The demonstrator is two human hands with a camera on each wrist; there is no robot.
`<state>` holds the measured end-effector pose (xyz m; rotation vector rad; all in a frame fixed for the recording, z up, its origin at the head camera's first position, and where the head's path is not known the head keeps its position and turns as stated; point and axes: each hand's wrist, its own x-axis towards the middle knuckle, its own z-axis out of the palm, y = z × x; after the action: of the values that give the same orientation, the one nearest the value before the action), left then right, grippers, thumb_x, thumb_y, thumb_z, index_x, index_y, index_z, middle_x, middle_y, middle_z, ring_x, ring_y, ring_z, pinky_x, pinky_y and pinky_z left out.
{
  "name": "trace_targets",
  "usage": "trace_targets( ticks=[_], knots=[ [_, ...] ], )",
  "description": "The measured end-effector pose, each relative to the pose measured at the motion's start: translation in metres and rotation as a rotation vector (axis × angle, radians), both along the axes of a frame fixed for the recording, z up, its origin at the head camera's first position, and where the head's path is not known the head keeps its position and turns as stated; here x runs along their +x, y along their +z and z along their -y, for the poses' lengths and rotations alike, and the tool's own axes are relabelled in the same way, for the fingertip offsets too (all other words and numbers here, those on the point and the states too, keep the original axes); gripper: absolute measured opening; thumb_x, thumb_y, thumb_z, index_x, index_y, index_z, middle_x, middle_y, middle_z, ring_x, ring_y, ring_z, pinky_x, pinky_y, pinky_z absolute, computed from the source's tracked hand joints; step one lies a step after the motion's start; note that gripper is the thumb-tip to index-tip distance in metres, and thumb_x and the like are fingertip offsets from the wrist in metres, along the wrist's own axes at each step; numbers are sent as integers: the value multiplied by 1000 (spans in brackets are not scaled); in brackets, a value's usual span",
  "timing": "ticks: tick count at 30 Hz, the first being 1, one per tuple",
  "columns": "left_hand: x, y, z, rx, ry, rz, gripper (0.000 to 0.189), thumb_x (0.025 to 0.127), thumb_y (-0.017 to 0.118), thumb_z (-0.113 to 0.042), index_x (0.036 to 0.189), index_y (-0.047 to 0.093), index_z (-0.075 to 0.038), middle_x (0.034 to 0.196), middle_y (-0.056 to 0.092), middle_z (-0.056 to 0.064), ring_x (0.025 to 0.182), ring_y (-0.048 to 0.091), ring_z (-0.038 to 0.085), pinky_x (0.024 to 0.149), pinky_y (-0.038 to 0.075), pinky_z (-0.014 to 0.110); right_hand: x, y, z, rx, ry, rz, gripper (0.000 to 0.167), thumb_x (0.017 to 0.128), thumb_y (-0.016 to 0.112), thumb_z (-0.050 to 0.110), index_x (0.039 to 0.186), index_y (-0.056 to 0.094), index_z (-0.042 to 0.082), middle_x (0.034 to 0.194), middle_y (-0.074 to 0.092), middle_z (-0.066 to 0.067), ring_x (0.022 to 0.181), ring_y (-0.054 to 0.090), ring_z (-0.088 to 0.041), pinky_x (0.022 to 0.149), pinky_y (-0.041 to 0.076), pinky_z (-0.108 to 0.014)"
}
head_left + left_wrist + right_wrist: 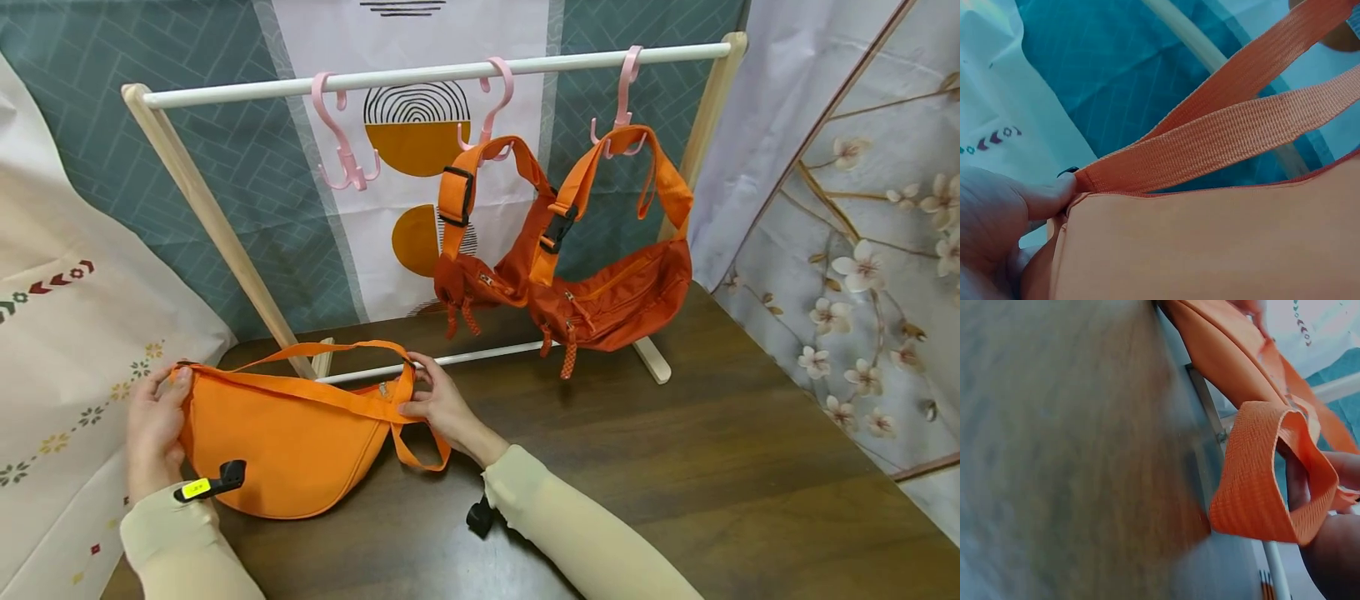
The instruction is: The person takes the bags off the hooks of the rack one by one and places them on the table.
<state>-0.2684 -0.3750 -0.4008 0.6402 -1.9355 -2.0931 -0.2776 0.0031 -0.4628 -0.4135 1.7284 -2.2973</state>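
An orange half-moon sling bag (277,442) is held up at the left front, its plain side toward the head camera. My left hand (155,417) grips its left top corner; in the left wrist view the thumb (1054,195) presses beside the strap's sewn end. My right hand (446,408) pinches the orange strap (330,396) near the bag's right corner, by a dark buckle. A loop of webbing (1247,475) hangs from those fingers in the right wrist view. Part of the zip shows along the bag's top edge.
Behind stands a wooden garment rack with a white rail (420,77). Two darker orange bags (615,300) hang by their straps from pink hooks (625,100). A third pink hook (347,158) at the left carries nothing. Patterned cloths surround the brown table (675,467).
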Motion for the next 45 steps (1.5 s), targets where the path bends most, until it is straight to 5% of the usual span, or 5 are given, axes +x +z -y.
trace_targets(
  ticks=[5, 16, 23, 35, 45],
  knots=[
    [-1, -5, 3, 11, 9, 3, 19, 102, 63, -35, 121, 61, -36, 112, 51, -17, 78, 56, 1, 62, 46, 16, -2, 1, -2, 30, 59, 46, 90, 86, 62, -26, 160, 37, 19, 141, 51, -16, 91, 68, -21, 77, 57, -29],
    [5, -9, 10, -29, -50, 78, 39, 110, 49, -29, 148, 48, -39, 120, 45, -25, 100, 42, -2, 89, 35, 16, 1, -2, -7, 121, 182, 110, 101, 86, 64, -21, 165, 29, 30, 167, 27, -9, 133, 55, -36, 88, 55, -32],
    [-1, -12, 12, -52, 22, 161, 55, 111, 46, -31, 164, 31, -38, 161, 28, -16, 134, 37, 7, 118, 25, 24, -2, -8, -10, 157, 200, 104, 96, 88, 65, -16, 166, 28, 27, 169, 28, -6, 136, 55, -31, 87, 53, -28],
    [-6, -30, 11, -67, 108, 163, 43, 109, 50, -24, 152, 48, -31, 109, 45, -16, 89, 47, 2, 67, 42, 11, 0, -6, -10, 186, 218, 87, 90, 92, 64, -12, 167, 26, 22, 170, 25, -7, 143, 47, -34, 101, 51, -36],
    [-6, -34, 12, -343, 44, 262, 60, 106, 45, -22, 163, 32, -11, 147, 34, 17, 93, 41, 10, 77, 39, 20, 1, -3, -13, 195, 287, 54, 79, 101, 57, -4, 167, 23, 21, 173, 17, 1, 152, 35, -31, 116, 38, -41]
  ],
)
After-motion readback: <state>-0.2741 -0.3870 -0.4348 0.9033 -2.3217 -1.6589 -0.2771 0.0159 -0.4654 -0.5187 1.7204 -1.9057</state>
